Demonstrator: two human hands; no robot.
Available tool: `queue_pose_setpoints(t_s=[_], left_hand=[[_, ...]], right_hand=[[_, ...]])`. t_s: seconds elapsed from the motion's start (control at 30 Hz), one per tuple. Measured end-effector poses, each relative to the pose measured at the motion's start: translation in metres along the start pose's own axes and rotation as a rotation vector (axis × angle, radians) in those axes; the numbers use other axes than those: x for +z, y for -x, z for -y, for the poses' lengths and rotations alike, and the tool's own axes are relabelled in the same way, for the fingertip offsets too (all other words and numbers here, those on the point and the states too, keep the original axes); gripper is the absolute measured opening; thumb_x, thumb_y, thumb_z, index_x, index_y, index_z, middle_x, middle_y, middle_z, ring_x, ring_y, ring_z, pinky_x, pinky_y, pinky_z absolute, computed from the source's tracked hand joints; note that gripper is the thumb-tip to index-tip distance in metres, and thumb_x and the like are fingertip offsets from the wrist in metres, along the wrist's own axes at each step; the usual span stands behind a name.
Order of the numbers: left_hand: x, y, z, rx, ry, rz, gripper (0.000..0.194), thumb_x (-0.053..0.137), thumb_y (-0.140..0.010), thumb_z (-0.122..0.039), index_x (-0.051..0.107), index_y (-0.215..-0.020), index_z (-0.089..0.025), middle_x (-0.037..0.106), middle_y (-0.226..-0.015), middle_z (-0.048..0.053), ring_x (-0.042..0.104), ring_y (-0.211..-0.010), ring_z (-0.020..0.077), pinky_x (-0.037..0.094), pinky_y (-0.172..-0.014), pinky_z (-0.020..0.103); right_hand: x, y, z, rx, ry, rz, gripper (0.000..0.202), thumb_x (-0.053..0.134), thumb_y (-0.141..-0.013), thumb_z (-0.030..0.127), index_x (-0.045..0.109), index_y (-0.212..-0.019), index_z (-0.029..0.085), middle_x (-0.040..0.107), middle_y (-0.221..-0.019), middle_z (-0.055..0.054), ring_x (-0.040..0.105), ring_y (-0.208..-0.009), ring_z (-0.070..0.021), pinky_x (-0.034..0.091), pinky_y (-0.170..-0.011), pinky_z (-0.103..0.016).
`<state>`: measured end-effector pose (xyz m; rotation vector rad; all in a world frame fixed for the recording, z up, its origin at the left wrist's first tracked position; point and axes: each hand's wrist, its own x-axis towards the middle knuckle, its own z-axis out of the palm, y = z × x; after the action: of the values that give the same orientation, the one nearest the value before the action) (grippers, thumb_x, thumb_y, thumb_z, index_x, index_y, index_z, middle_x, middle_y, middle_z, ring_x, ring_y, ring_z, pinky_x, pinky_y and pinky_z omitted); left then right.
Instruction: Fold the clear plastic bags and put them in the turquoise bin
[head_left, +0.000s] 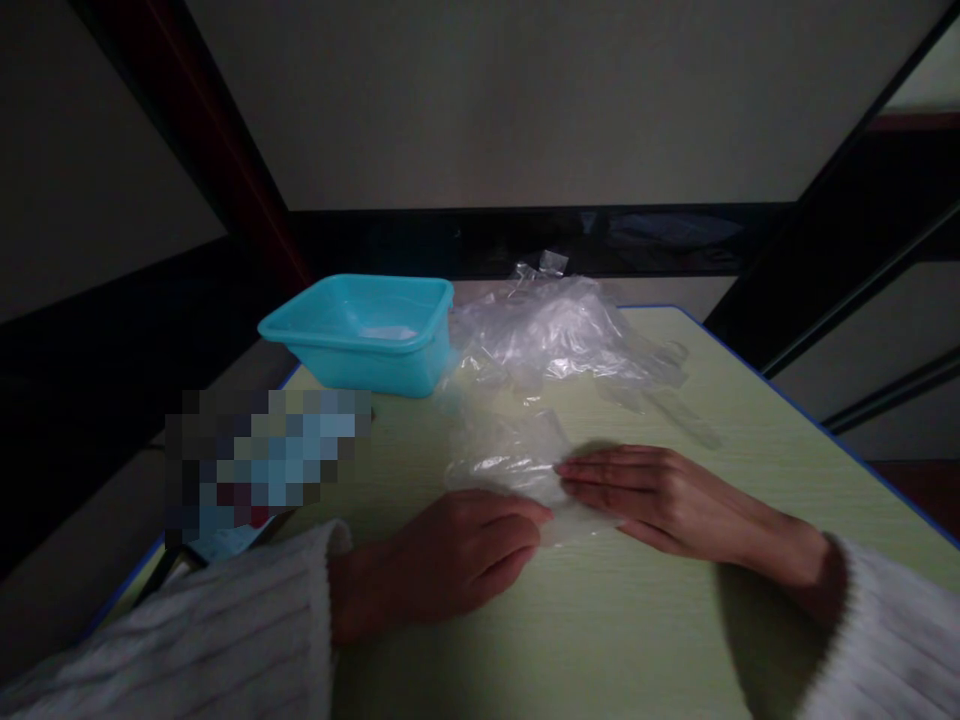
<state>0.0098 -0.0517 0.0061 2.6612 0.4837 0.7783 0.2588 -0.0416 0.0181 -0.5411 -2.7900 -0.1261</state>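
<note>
The clear plastic bag lies flat on the table, beneath the right hand's fingers, which are straight and together, and just beyond the left hand's curled fingers; whether those pinch it, I can't tell. Uneven pressure could crease or slide the thin film. Its long axis seems to run sideways between both hands' fingers; no end clearly points anywhere.

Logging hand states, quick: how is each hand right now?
Left hand: curled, touching the near plastic; whether it grips cannot be told.
Right hand: open, laid on the near plastic.
</note>
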Motion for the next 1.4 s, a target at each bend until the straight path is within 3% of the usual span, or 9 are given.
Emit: queue_pose_setpoints(t_s=[0.1,0.17,0.3,0.4,0.87,1.13,1.27,1.4], left_hand=[[-0.004,0.002,0.000,-0.067,0.078,-0.049,0.017,0.053,-0.077,-0.013,0.059,-0.093,-0.013,0.069,-0.101,0.010,0.064,-0.093,0.0175,0.048,-0.085,0.026],[-0.009,0.002,0.002,-0.195,0.130,-0.117,0.022,0.053,-0.075,-0.014,0.060,-0.095,-0.014,0.069,-0.100,0.009,0.064,-0.093,0.0176,0.048,-0.085,0.026],[-0.014,-0.002,0.012,-0.484,0.223,-0.260,0.019,0.045,-0.078,-0.013,0.063,-0.085,-0.014,0.071,-0.086,0.006,0.066,-0.082,0.0156,0.050,-0.075,0.025],[-0.012,-0.004,0.018,-0.600,0.281,-0.257,0.020,0.044,-0.077,-0.013,0.063,-0.080,-0.014,0.070,-0.078,0.004,0.066,-0.073,0.0149,0.050,-0.065,0.023],[-0.011,-0.005,0.018,-0.727,0.378,-0.279,0.012,0.046,-0.073,-0.015,0.057,-0.067,-0.016,0.066,-0.064,0.002,0.065,-0.061,0.0145,0.048,-0.054,0.021],[-0.012,-0.007,0.019,-0.815,0.467,-0.274,0.010,0.047,-0.072,-0.015,0.055,-0.068,-0.016,0.065,-0.064,0.001,0.065,-0.062,0.0149,0.049,-0.056,0.023],[-0.013,-0.009,0.021,-0.876,0.544,-0.295,0.006,0.047,-0.074,-0.017,0.053,-0.072,-0.016,0.062,-0.069,-0.001,0.066,-0.063,0.0147,0.048,-0.054,0.022],[-0.014,-0.012,0.024,-0.907,0.609,-0.323,0.010,0.044,-0.074,-0.011,0.048,-0.080,-0.016,0.061,-0.073,-0.002,0.065,-0.057,0.0115,0.048,-0.053,0.021]], right_hand=[[-0.001,-0.001,0.000,-0.011,0.001,-0.005,0.036,0.030,-0.094,0.018,0.064,-0.103,0.009,0.068,-0.105,-0.010,0.063,-0.099,-0.0189,0.051,-0.089,-0.033],[-0.002,-0.001,0.000,-0.011,-0.001,-0.009,0.035,0.031,-0.094,0.017,0.065,-0.101,0.011,0.069,-0.104,-0.010,0.064,-0.098,-0.0182,0.051,-0.089,-0.033],[-0.005,0.003,0.001,-0.008,-0.002,-0.010,0.035,0.031,-0.093,0.016,0.065,-0.101,0.011,0.069,-0.103,-0.009,0.065,-0.094,-0.0181,0.052,-0.087,-0.032],[-0.008,0.007,0.001,0.017,-0.014,0.002,0.033,0.034,-0.092,0.017,0.064,-0.103,0.011,0.070,-0.102,-0.009,0.066,-0.092,-0.0180,0.053,-0.086,-0.032],[-0.010,0.008,0.000,0.060,-0.119,0.018,0.034,0.031,-0.094,0.020,0.062,-0.104,0.010,0.070,-0.097,-0.010,0.065,-0.089,-0.0192,0.051,-0.083,-0.035],[-0.014,0.000,-0.003,0.355,-0.428,0.024,0.039,0.030,-0.095,0.034,0.063,-0.088,0.015,0.066,-0.079,-0.008,0.062,-0.073,-0.0169,0.049,-0.065,-0.029],[-0.007,-0.003,-0.008,0.590,-0.618,-0.004,0.038,0.039,-0.091,0.041,0.056,-0.068,0.018,0.053,-0.058,0.000,0.049,-0.051,-0.0123,0.039,-0.047,-0.024],[0.000,-0.010,-0.013,0.775,-0.850,-0.057,0.039,0.044,-0.085,0.050,0.049,-0.062,0.018,0.041,-0.053,0.004,0.038,-0.047,-0.0091,0.029,-0.042,-0.022]])
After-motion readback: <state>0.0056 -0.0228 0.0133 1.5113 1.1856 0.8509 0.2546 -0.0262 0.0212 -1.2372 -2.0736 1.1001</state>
